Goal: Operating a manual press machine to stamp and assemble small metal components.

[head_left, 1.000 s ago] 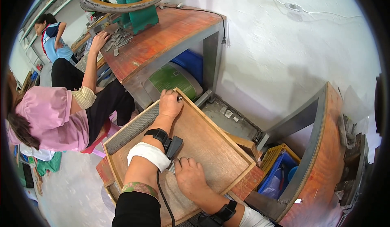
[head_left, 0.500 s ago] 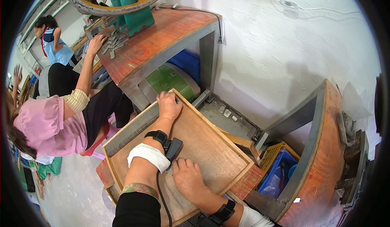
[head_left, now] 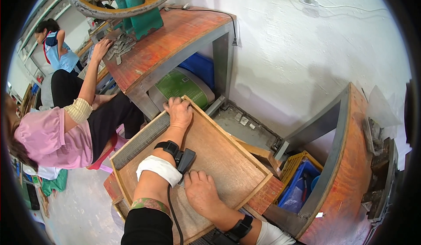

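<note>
A shallow wooden tray (head_left: 268,175) with a raised rim lies before me. Small grey pieces (head_left: 144,140) stand packed in rows along its left side. My left hand (head_left: 180,112) is at the tray's far corner, its fingers curled down over the end of these rows; the fingertips are hidden. Lower in the tray, my right hand (head_left: 202,194) lies palm down beside my left forearm, fingers close together and bent. A bit of grey material shows at its fingertips, mostly covered by the left arm. A black device (head_left: 187,159) with a cable sits on my left wrist.
A person in pink (head_left: 44,131) sits at left, one hand on loose grey pieces (head_left: 120,47) on a reddish workbench (head_left: 175,30). A green machine (head_left: 147,23) with a handwheel stands there. Another person (head_left: 59,47) is farther back. At right are a blue bin (head_left: 287,201) and another bench (head_left: 346,166).
My left hand's fingers have shifted slightly left across the far end of the rows and spread a little. My right hand stays nearly where it was.
</note>
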Demonstrator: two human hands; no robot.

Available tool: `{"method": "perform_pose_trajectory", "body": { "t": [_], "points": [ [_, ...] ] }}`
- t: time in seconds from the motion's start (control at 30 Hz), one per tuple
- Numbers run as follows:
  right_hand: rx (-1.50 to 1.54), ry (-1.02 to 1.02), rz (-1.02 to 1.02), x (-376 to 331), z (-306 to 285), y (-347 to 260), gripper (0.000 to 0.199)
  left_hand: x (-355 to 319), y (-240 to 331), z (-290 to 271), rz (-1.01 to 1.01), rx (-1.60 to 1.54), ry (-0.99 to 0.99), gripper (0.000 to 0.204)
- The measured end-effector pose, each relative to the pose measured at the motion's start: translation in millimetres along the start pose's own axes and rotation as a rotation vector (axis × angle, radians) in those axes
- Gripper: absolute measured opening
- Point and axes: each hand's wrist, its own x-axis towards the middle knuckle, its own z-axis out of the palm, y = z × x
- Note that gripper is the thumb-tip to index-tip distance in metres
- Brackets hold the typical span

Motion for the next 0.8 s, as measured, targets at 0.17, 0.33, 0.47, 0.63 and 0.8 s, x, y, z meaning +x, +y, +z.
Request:
{"method": "perform_pose_trajectory", "body": {
  "t": [0.17, 0.33, 0.47, 0.63, 0.8],
  "points": [
    [-0.05, 0.105, -0.008, 1, 5, 1, 0.023, 1, 3, -2, -0.005, -0.021, -0.037, 0.014],
    [-0.047, 0.086, -0.012, 2, 3, 1, 0.02, 4, 4, -2, -0.069, -0.037, -0.096, 0.017],
    [-0.033, 0.098, -0.016, 1, 5, 1, 0.02, 1, 2, 2, -0.048, -0.033, -0.014, 0.015],
    [-0.02, 0.112, -0.023, 1, 5, 1, 0.019, 3, 4, -2, 0.044, 0.119, -0.036, 0.015],
    [-0.039, 0.094, -0.023, 1, 3, 2, 0.02, 9, 4, -25, -0.01, 0.126, -0.242, 0.02]
  ]
}}
